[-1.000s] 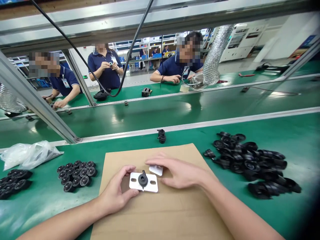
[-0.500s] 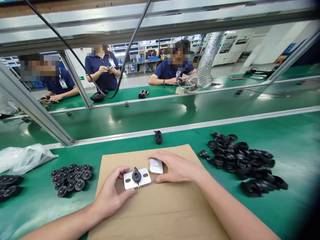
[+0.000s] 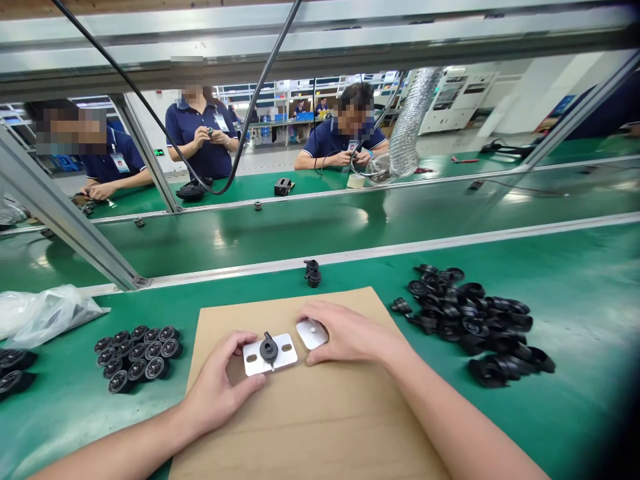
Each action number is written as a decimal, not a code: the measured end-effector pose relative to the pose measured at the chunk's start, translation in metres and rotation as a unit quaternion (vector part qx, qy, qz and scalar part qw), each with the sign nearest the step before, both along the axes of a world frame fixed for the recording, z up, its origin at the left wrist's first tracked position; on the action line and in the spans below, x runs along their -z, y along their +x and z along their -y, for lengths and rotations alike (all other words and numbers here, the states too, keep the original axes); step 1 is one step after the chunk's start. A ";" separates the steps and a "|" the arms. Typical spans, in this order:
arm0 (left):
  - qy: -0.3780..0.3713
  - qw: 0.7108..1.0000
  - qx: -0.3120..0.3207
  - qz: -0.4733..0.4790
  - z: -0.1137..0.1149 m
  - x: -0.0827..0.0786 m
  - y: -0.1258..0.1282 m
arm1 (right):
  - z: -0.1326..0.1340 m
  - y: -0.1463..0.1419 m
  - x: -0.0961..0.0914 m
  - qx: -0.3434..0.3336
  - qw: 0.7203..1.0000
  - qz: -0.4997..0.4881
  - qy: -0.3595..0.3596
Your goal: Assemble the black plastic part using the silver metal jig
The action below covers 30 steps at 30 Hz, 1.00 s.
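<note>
My left hand (image 3: 220, 377) grips a silvery slotted metal plate (image 3: 286, 360) at its left end, thumb along the lower edge and fingers at the upper corner. On the middle of that plate sits a round black plastic part (image 3: 269, 350) with a short spout pointing up. Just to the right, my right hand (image 3: 345, 333) is closed around a smaller pale metal plate (image 3: 311, 333), whose right side is hidden by the hand. Both plates are over a brown cardboard sheet (image 3: 305, 413), with a narrow gap between them.
Black round parts (image 3: 137, 352) stand in rows at left, beside a clear plastic bag (image 3: 55, 313). A heap of black parts (image 3: 465, 320) lies at right. Two small black parts (image 3: 313, 273) stand beyond the cardboard. A metal frame (image 3: 320, 263) crosses behind; co-workers (image 3: 345, 133) sit and stand opposite.
The small plate in my right hand has turned slightly and tilts more. My left hand keeps its grip on the slotted plate. The whole view has shifted a little.
</note>
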<state>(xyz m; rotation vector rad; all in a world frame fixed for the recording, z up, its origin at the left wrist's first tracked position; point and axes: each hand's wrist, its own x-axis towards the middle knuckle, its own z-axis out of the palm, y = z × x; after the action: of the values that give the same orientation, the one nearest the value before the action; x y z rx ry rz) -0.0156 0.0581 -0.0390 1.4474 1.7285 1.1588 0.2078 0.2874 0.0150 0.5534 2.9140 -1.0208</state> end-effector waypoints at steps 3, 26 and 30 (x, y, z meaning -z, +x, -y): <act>-0.003 1.000 0.001 -0.001 0.000 -0.001 0.000 | -0.005 0.005 0.000 0.014 1.000 0.007 -0.006; 0.057 0.989 0.056 0.126 -0.012 -0.002 0.012 | 0.064 -0.020 -0.021 -0.113 0.987 -0.113 -0.012; 0.065 0.985 0.068 0.145 -0.015 0.006 0.010 | 0.062 -0.018 -0.025 -0.107 0.990 -0.094 -0.014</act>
<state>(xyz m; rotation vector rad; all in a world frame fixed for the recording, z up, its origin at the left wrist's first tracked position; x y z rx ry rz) -0.0056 0.0732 -0.0447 1.3680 1.3578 1.3535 0.1898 0.2252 0.0403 0.1444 3.0258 -1.1386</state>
